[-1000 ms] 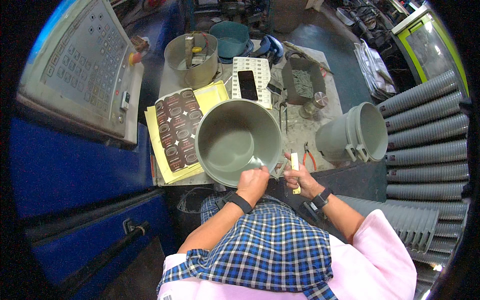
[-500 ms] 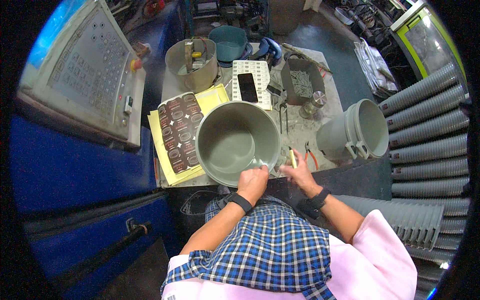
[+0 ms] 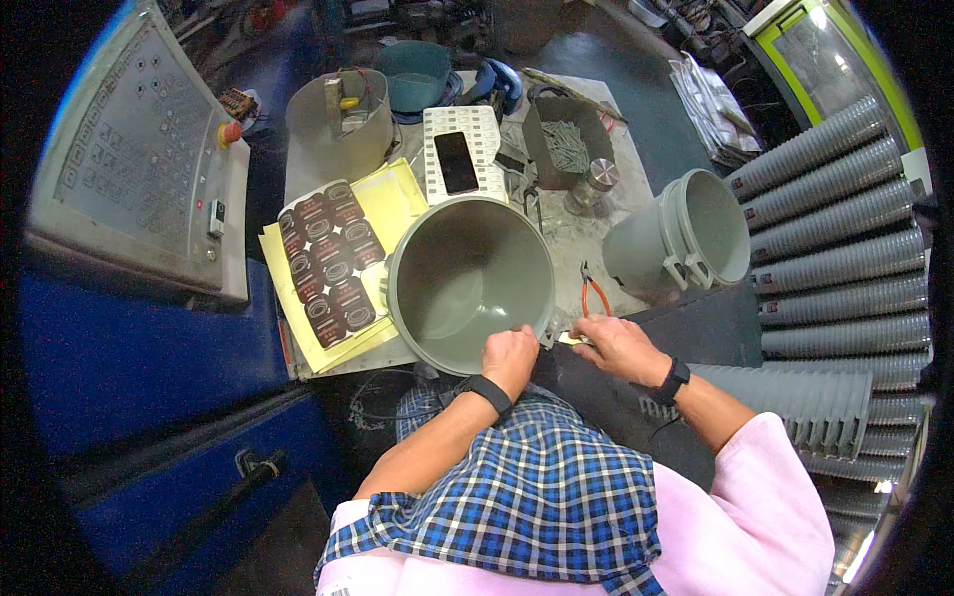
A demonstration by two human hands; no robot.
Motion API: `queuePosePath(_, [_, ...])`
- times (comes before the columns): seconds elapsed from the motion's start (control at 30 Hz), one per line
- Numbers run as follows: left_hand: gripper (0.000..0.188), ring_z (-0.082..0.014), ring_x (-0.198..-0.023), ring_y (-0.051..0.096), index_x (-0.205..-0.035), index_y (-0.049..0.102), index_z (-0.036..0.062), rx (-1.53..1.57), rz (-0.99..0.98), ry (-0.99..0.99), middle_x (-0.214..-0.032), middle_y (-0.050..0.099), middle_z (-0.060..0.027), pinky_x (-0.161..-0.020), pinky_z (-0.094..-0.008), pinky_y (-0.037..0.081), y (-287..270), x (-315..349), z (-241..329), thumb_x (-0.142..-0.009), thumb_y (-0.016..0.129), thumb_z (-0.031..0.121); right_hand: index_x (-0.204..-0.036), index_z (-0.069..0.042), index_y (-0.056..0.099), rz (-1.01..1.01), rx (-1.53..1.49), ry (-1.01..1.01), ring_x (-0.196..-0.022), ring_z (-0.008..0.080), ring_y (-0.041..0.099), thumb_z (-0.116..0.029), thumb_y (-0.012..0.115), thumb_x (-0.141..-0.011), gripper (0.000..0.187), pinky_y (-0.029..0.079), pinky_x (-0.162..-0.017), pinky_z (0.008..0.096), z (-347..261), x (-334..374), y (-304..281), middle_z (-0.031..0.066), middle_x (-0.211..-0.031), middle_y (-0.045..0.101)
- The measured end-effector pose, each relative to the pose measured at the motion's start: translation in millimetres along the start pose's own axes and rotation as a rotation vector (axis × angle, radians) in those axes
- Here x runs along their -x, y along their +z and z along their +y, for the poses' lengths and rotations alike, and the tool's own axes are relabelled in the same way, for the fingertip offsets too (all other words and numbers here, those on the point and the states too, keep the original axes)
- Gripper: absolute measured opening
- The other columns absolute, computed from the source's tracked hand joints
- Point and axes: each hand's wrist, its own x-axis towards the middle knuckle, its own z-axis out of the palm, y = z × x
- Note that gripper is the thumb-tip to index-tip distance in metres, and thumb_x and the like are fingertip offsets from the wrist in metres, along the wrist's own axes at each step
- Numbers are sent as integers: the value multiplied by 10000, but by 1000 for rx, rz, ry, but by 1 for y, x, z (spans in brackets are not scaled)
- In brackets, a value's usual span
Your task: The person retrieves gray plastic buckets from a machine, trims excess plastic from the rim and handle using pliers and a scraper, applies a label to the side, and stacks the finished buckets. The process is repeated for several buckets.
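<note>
A round grey plastic bucket [image 3: 437, 298] sits tilted at the table's near edge, its open mouth facing me. My left hand [image 3: 510, 360] is closed over the near right part of its rim. Just right of that, my right hand [image 3: 624, 348] grips a small pale-yellow-handled tool [image 3: 570, 339], its tip close to the bucket's outer edge near my left fingers. The tip is too small to make out. Orange-handled pliers [image 3: 596, 293] lie on the table beyond my right hand.
Nested grey buckets [image 3: 651, 238] lie on their side at the right, near stacked ribbed grey tubs [image 3: 835, 268]. Printed dark sheets [image 3: 326, 263] lie on yellow paper at left. Behind stand a phone [image 3: 456, 162], a box of screws [image 3: 545, 164] and a clear jar [image 3: 588, 189]. A control panel [image 3: 129, 149] borders the left.
My right hand has come in lower and turned, bringing the yellow-handled tool from upright to lying flat by the bucket's rim. My left hand keeps its hold. The view has shifted slightly rightward.
</note>
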Motion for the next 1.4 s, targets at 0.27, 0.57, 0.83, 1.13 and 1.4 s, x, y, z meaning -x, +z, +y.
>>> queuePosePath(0.27, [118,-193,-600,667,-815,577,35,-9,59,11,-636,645,-70,-497,-280,518,12,1,2,-722,626,87,-843,-27,558,-97,97,-84,-788,383,585,-169,581,-799,150,472,-669,456,-7,-11,-6,166,-804,609])
queuePosePath(0.57, [177,-189,-616,673,-864,583,-13,-20,24,26,-655,655,-88,-503,-269,518,15,2,4,-723,619,89,-790,-54,595,-147,629,-155,-681,314,647,-104,573,-734,78,511,-556,404,-2,-31,-10,155,-775,619])
queuePosePath(0.83, [268,-182,-613,672,-938,581,-63,-10,10,24,-669,661,-100,-504,-261,515,13,4,3,-730,620,102,-884,-35,567,-215,262,-72,-782,364,617,-143,575,-781,149,492,-659,440,1,-26,-18,176,-806,625])
queuePosePath(1.13, [273,-183,-600,668,-922,586,-82,-22,9,64,-652,656,-105,-494,-262,514,18,5,4,-720,616,99,-894,-47,560,-258,59,-110,-804,373,608,-169,593,-790,163,484,-668,456,2,-20,-3,188,-803,623])
queuePosePath(1.4, [280,-190,-594,667,-932,588,-74,-17,-12,11,-638,653,-101,-494,-267,516,23,4,6,-718,615,104,-920,-51,590,-278,368,-95,-705,334,617,-152,617,-766,187,479,-580,412,7,-34,-11,155,-755,618])
